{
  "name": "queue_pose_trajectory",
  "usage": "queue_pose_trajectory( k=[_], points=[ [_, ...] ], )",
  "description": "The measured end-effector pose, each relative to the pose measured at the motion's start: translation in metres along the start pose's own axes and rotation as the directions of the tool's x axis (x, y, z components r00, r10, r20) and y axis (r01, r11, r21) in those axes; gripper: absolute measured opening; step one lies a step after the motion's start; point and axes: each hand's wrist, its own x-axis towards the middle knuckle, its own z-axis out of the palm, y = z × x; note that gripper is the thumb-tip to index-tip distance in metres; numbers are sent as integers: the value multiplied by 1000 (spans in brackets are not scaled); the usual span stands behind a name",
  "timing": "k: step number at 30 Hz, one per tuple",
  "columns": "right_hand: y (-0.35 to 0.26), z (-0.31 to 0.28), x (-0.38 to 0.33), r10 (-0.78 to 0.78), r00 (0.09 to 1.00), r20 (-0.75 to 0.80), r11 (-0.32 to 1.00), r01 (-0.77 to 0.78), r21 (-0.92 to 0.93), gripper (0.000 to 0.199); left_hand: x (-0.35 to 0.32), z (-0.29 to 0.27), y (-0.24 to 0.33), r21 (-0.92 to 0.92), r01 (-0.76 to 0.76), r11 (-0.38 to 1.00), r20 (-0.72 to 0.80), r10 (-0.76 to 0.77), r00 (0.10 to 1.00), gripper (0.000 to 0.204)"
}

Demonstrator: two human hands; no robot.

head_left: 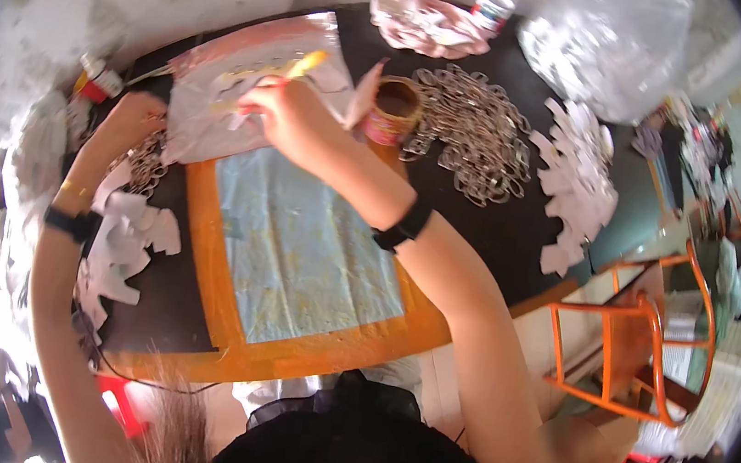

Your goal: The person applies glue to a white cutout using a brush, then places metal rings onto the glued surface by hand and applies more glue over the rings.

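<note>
Head view: right hand (pixel 277 102) clamped on yellow brush (pixel 303 66), coating clear sheet (pixel 255 79); left hand (pixel 130 114) flat, pinning its edge; next stroke likely needs steadiness.

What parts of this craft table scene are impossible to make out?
Head view, the only one:
- Brush tip: blurred, too small to tell bristles.
- Left hand fingers: bent away at the sheet edge, grip unclear.
- Cup contents: dark inside.
- Bottle: cut off by the top edge.
- Right hand fingertips: hidden behind its knuckles.
</note>
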Motion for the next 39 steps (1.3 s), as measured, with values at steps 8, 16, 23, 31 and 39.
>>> queue_pose_trajectory(
  k=[8, 16, 23, 31, 39],
  points=[
    [-4, -3, 1, 42, 999, -2, 999, -42, -9, 22, -38, 2, 3, -42, -6, 999, -59, 4, 998, 34],
    [-8, -5, 2, 74, 997, 27, 997, -74, 8, 21, -40, -4, 11, -107, 69, 992, -119, -82, 989, 8],
    [-5, -2, 4, 54, 996, 71, 996, -59, 70, 24, -41, -3, -21, 25, -7, 1000, -231, 12, 973, 16],
    [-7, -9, 4, 52, 992, 115, 998, -56, 37, 30, 2, -28, -1, -477, 130, 869, -131, -216, 967, 11],
    [-16, -16, 8, 121, 975, 184, 989, -134, 62, 29, 70, -22, 43, -356, 22, 934, -39, -38, 999, 20]
  ],
)
